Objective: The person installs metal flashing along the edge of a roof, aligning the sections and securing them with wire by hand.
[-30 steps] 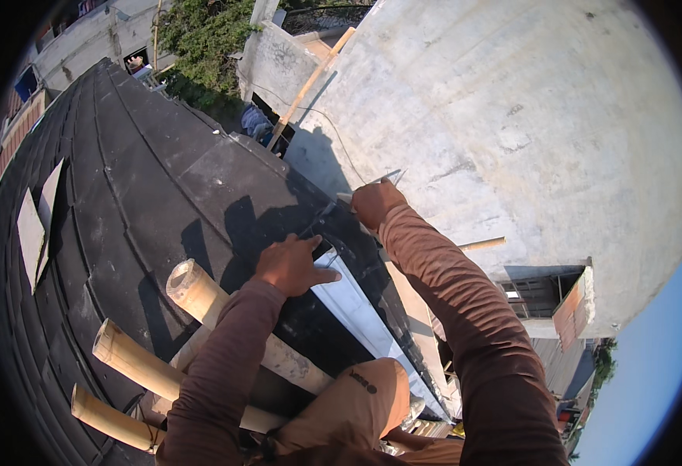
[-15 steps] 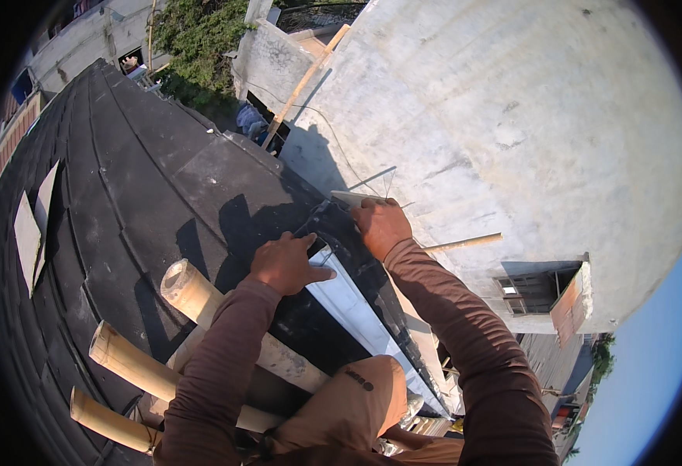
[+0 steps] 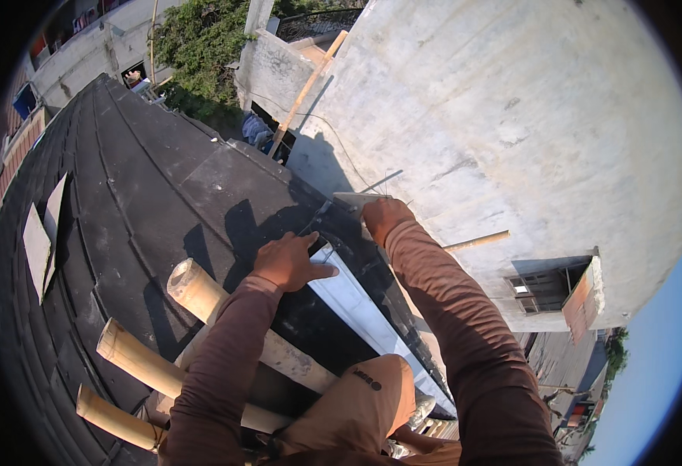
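My left hand (image 3: 288, 262) rests at the upper end of a long whitish metal strip (image 3: 360, 311), thumb and forefinger spread apart. Its thumb lies against the strip's edge; whether the other fingers touch the roof below is hidden. The strip runs down along the roof edge past my knee. Beyond it, my right hand (image 3: 386, 216) is closed on a thin, flat grey piece (image 3: 348, 199) at the roof's edge by the wall. Only the left end of that piece shows past my fingers.
Dark roof sheets (image 3: 146, 179) slope away to the left, with two pale flat offcuts (image 3: 38, 245) on them. Several bamboo poles (image 3: 135, 357) jut out under my left arm. A tall grey wall (image 3: 496, 116) rises on the right, with a short stick (image 3: 477, 241) projecting from it.
My right hand has shifted slightly right and turned, its fingers now more tucked in around the grey piece. The left hand keeps its place on the strip. The whole view has shifted a little.
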Available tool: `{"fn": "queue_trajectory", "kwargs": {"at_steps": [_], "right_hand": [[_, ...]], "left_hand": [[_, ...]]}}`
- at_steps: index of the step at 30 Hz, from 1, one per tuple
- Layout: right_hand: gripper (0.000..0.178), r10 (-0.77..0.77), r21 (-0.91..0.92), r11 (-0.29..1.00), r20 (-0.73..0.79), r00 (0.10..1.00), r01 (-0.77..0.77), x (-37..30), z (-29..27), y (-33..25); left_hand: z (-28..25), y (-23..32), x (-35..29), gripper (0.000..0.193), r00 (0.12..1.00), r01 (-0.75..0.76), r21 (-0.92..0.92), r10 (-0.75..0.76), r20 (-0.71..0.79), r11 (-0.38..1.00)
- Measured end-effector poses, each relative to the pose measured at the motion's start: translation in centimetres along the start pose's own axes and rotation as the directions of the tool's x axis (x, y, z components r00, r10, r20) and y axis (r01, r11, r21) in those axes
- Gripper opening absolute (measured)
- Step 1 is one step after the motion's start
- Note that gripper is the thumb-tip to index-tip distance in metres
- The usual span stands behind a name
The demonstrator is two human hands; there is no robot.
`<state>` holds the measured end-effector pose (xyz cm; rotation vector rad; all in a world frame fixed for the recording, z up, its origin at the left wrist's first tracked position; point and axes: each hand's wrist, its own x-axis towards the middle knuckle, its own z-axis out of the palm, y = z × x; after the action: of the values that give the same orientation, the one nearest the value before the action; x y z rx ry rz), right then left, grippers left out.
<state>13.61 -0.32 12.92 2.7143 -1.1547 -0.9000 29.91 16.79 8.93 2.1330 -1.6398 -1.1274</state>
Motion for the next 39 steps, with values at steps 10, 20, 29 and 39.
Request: {"fn": "queue_trajectory", "kwargs": {"at_steps": [10,20,29,39], "right_hand": [[0.022,0.074,0.19,0.981,-0.255,0.964,-0.025,-2.0,4.1,1.1],[0.022,0.14,0.323,0.943,-0.177,0.974,-0.076,-3.2,5.2,1.5],[0.013,0.026,0.146,0.983,-0.712,0.701,0.112,-6.0,10.4,1.2],[0.018,0.429,0.615,0.777,-0.359,0.829,-0.136,-6.7,9.9,-2.3]], "left_hand": [[0.3,-0.5,0.5,0.102,0.999,-0.032,-0.007,0.032,0.0,0.999],[0.3,-0.8,1.1,0.106,0.996,-0.093,0.01,0.093,-0.017,0.996],[0.4,-0.5,1.4,0.106,0.998,-0.051,-0.027,0.052,0.029,0.998],[0.7,-0.8,1.6,0.107,0.996,-0.086,-0.025,0.085,-0.033,0.996]]}}
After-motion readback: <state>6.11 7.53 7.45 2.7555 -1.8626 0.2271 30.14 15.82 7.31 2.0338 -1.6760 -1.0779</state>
